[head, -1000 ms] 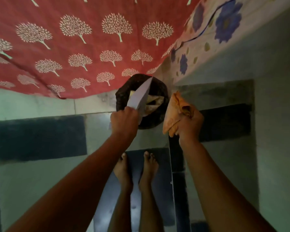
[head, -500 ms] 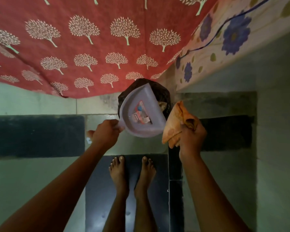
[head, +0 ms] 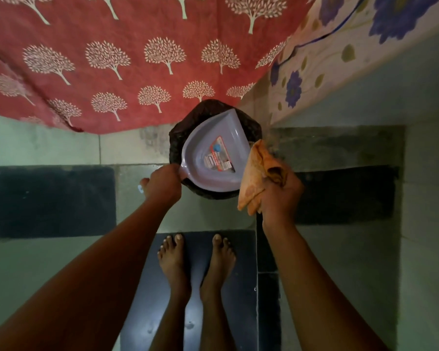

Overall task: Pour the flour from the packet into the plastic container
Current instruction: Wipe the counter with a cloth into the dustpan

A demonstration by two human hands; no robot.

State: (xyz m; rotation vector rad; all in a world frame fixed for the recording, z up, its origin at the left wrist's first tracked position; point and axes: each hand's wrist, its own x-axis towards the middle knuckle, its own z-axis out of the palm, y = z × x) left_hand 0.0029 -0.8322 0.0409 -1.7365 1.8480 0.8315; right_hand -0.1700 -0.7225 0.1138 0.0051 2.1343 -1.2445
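Oddly, no flour packet or plastic container shows here, so pouring looks unstarted. The left hand (head: 164, 184) grips a grey plastic dustpan (head: 213, 158) over a dark round bin (head: 178, 138); the right hand (head: 280, 196) clutches what seems an orange cloth (head: 255, 173).

Count, head view: two hands, the left hand (head: 164, 184) closed round the handle of one lilac dustpan (head: 213, 153), the right hand (head: 281, 191) closed on one crumpled orange-brown cloth (head: 255, 178). One dark bin (head: 185, 138) under the dustpan, with one printed label (head: 219, 158) on the pan's inside face. Two bare feet (head: 174, 257) near, on the floor; two patterned fabrics far: one red tree-print cloth (head: 127, 54), one pale cloth with blue flowers (head: 340, 44).
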